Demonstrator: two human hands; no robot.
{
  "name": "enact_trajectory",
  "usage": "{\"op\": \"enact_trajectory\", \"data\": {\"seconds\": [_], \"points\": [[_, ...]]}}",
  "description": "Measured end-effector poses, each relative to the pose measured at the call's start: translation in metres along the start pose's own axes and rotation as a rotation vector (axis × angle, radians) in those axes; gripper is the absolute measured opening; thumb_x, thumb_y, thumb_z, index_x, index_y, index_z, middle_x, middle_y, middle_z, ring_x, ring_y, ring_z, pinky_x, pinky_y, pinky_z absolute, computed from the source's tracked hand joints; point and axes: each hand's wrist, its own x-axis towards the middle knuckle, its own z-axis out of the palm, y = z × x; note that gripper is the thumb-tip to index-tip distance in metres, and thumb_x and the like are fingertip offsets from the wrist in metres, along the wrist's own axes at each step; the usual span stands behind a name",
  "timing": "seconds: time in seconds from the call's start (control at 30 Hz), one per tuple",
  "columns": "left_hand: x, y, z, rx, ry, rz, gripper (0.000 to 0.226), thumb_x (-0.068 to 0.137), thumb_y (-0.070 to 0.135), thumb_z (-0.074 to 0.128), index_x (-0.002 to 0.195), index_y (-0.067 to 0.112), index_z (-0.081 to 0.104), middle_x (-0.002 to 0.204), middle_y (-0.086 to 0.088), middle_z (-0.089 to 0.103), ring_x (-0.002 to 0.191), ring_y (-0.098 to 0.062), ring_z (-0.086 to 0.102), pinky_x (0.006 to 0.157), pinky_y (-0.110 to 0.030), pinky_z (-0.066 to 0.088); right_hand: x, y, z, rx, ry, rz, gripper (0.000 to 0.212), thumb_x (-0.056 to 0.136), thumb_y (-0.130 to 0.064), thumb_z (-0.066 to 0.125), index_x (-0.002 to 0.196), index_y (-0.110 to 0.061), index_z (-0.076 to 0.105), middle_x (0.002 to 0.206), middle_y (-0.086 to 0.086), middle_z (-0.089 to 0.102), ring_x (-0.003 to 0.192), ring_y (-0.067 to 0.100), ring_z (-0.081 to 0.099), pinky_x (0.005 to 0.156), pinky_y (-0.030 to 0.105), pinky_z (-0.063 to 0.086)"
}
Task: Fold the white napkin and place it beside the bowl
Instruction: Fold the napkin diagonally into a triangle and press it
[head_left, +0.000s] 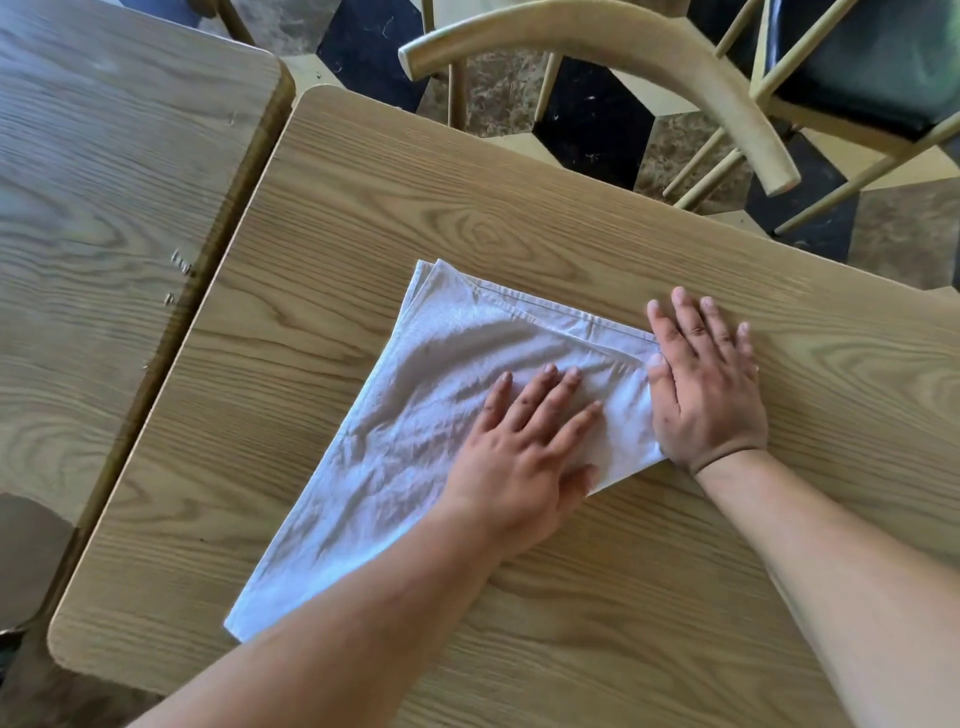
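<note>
Flat and open, left hand (524, 447) and right hand (701, 384) press one white napkin (415, 415) on one table (623, 597)

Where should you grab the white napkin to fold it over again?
Probably the far pointed corner of the white napkin, pinched from above on the left side. That corner lies free on the table with its layers showing, while the left hand and right hand press flat near the right end, so that end stays anchored.
</note>
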Motion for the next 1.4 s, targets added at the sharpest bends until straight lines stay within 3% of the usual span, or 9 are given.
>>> {"op": "enact_trajectory", "data": {"seconds": [0.1,0.33,0.57,0.73,0.9,1.03,1.2,1.27,1.4], "points": [[-0.023,-0.027,-0.012,0.066,-0.025,-0.001,0.072,0.099,0.065,0.049,0.162,0.033,0.039,0.174,-0.002,0.025,0.164,-0.024,0.013,0.130,-0.059,0.013,0.000,0.000,0.000,0.008,-0.004,0.007,0.064,0.100,-0.036,0.029,0.162,-0.023,0.036,0.173,0.005,0.025,0.160,0.031,0.019,0.129,0.060,0.009],[-0.136,-0.107,-0.053,0.118,-0.028,-0.230,0.083,0.086,0.066,0.061,0.160,0.032,0.043,0.174,-0.001,0.027,0.162,-0.023,0.021,0.130,-0.057,0.017,0.001,-0.002,-0.003,0.010,-0.033,0.016,0.063,0.101,-0.036,0.028,0.163,-0.022,0.034,0.173,0.006,0.025,0.161,0.031,0.017,0.129,0.061,0.008],[-0.142,-0.114,-0.057,0.108,-0.028,-0.270,0.087,0.081,0.064,0.058,0.159,0.029,0.045,0.173,-0.006,0.030,0.161,-0.026,0.023,0.128,-0.059,0.021,0.000,-0.010,-0.007,0.004,0.003,0.037,0.060,0.102,-0.035,0.032,0.158,-0.016,0.041,0.170,0.012,0.032,0.158,0.035,0.025,0.127,0.063,0.013],[-0.142,-0.114,-0.056,0.098,0.004,-0.268,0.086,0.081,0.064,0.056,0.158,0.027,0.047,0.172,-0.008,0.032,0.161,-0.027,0.025,0.127,-0.060,0.022,-0.019,-0.006,-0.011,0.031,0.172,0.215,0.051,0.098,-0.040,0.053,0.135,-0.004,0.059,0.139,0.023,0.060,0.127,0.049,0.055,0.110,0.057,0.042],[-0.144,-0.114,-0.055,0.093,0.003,-0.262,0.085,0.084,0.067,0.054,0.159,0.028,0.045,0.173,-0.007,0.029,0.162,-0.026,0.021,0.128,-0.060,0.019,-0.040,0.003,-0.026,0.051,0.185,0.378,0.061,0.088,-0.040,0.076,0.133,-0.006,0.055,0.130,0.024,0.061,0.119,0.046,0.055,0.104,0.050,0.041],[-0.144,-0.114,-0.055,0.085,0.010,-0.265,0.085,0.084,0.067,0.053,0.159,0.028,0.045,0.174,-0.006,0.028,0.162,-0.025,0.020,0.129,-0.059,0.018,-0.043,0.003,-0.034,0.204,0.107,0.583,0.068,0.081,-0.044,0.085,0.129,-0.007,0.054,0.118,0.021,0.064,0.109,0.043,0.060,0.093,0.049,0.050],[-0.144,-0.113,-0.055,0.088,0.015,-0.269,0.085,0.084,0.067,0.054,0.159,0.028,0.046,0.173,-0.005,0.029,0.163,-0.024,0.019,0.129,-0.059,0.019,-0.032,-0.017,-0.042,0.485,0.081,0.738,0.074,0.089,-0.019,0.078,0.152,-0.014,0.038,0.141,0.017,0.055,0.123,0.033,0.059,0.093,0.033,0.046],[-0.144,-0.113,-0.056,0.089,0.005,-0.275,0.085,0.085,0.068,0.053,0.159,0.029,0.044,0.174,-0.004,0.028,0.163,-0.023,0.017,0.129,-0.058,0.018,-0.030,-0.028,-0.044,0.505,0.102,0.706,0.078,0.091,-0.010,0.073,0.157,-0.014,0.032,0.151,0.017,0.049,0.131,0.032,0.054,0.094,0.030,0.043],[-0.145,-0.112,-0.060,0.081,-0.009,-0.280,0.083,0.087,0.070,0.052,0.161,0.033,0.039,0.175,-0.002,0.024,0.164,-0.020,0.012,0.131,-0.054,0.012,-0.044,-0.051,-0.041,0.409,0.032,0.578,0.085,0.091,0.001,0.065,0.163,-0.013,0.021,0.161,0.018,0.041,0.141,0.035,0.047,0.110,0.034,0.039]]}}
